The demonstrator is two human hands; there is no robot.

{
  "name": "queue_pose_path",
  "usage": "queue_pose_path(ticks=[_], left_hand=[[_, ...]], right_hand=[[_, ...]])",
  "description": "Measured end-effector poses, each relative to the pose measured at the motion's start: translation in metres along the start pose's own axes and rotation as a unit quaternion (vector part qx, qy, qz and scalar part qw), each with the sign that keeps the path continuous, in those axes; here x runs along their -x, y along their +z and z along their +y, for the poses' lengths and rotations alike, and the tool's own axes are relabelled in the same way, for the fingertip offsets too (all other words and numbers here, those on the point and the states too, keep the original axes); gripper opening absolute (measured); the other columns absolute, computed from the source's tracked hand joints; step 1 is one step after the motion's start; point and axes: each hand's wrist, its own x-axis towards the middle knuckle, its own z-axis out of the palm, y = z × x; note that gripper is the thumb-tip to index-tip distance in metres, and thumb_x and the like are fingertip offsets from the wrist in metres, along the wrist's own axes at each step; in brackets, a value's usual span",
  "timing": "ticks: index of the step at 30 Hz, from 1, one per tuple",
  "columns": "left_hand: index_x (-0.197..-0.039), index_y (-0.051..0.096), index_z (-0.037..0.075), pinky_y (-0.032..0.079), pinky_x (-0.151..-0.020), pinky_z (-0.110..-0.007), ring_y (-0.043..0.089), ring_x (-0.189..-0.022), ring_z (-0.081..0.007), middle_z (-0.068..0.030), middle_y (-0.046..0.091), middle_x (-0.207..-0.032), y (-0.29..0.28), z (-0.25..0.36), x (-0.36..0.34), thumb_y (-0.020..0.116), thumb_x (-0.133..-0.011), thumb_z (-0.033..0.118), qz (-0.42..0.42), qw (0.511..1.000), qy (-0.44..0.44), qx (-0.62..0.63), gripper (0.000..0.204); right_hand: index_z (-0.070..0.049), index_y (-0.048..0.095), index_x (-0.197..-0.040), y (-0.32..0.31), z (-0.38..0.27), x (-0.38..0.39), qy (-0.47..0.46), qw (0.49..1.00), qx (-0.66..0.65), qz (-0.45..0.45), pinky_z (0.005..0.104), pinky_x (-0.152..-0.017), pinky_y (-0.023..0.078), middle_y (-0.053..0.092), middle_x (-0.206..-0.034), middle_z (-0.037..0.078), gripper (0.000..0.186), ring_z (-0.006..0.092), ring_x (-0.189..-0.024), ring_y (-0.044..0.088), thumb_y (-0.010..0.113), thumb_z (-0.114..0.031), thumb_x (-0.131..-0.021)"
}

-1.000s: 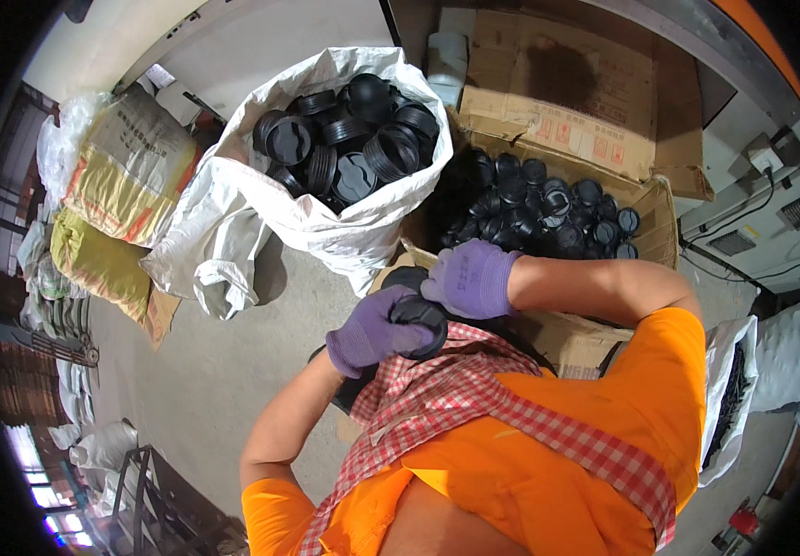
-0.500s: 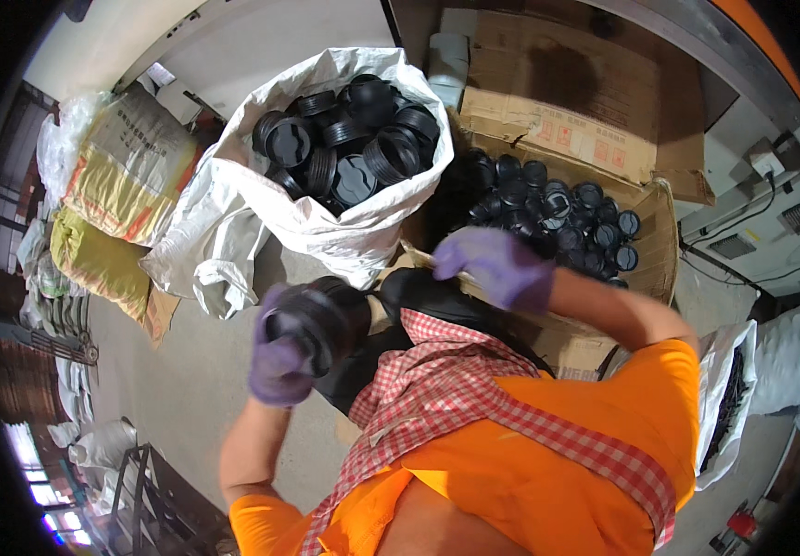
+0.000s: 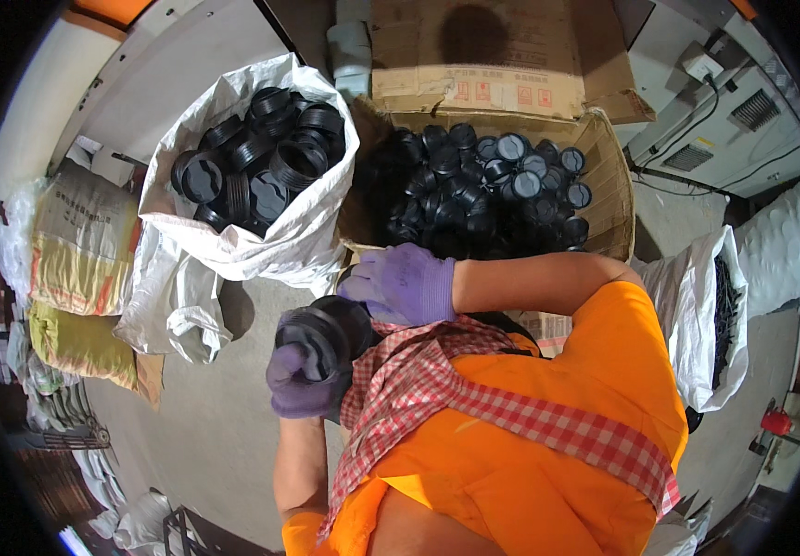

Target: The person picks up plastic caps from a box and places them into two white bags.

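Note:
My left hand (image 3: 303,382), in a purple glove, is closed around a black ribbed screw cap (image 3: 315,341), its thumb on the cap's face. More black plastic (image 3: 349,320) shows just behind this cap; whether it is a second cap I cannot make out. My right hand (image 3: 400,283), also gloved in purple, lies close above it, fingers together and bent down beside the black plastic. What those fingertips hold, if anything, is hidden. Ahead to the left, a white woven sack (image 3: 242,250) holds several large black caps. Beside it, a cardboard box (image 3: 609,176) contains many smaller black caps.
Yellow and white filled sacks (image 3: 80,236) stand at the left, with a crumpled white bag (image 3: 173,306) nearer. On the right are an open white sack (image 3: 683,306) of dark pieces and a grey cabinet with a cable (image 3: 715,107). A red checked apron (image 3: 548,422) covers my front.
My right hand has come left from the box's near edge to beside the cap in my left hand. The view has shifted right. My left hand still holds the cap.

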Motion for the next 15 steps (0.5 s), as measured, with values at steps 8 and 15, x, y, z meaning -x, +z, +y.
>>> queue_pose_path(ticks=[8,15], left_hand=[[-0.11,0.051,-0.002,0.05,-0.078,-0.035,0.06,-0.083,-0.0231,-0.0119,0.06,-0.097,0.041,0.002,0.001,0.069,-0.066,0.027,0.241,0.965,-0.027,-0.105,0.055],[-0.098,0.058,0.008,0.049,-0.075,-0.037,0.061,-0.086,-0.0307,-0.0121,0.061,-0.098,0.043,0.042,-0.003,0.078,-0.067,0.019,-0.237,0.795,-0.064,-0.555,0.039]], right_hand=[[-0.006,0.054,-0.105,0.011,0.004,0.0,0.037,0.987,-0.157,0.012,0.0422,-0.073,0.048,0.06,-0.094,0.014,0.029,0.0334,-0.089,0.058,0.055,-0.022,-0.081],[-0.003,0.058,-0.091,-0.02,0.003,-0.001,-0.038,0.909,-0.216,-0.355,0.0418,-0.071,0.045,0.062,-0.08,0.016,0.031,0.0332,-0.075,0.06,0.045,-0.03,-0.086]])
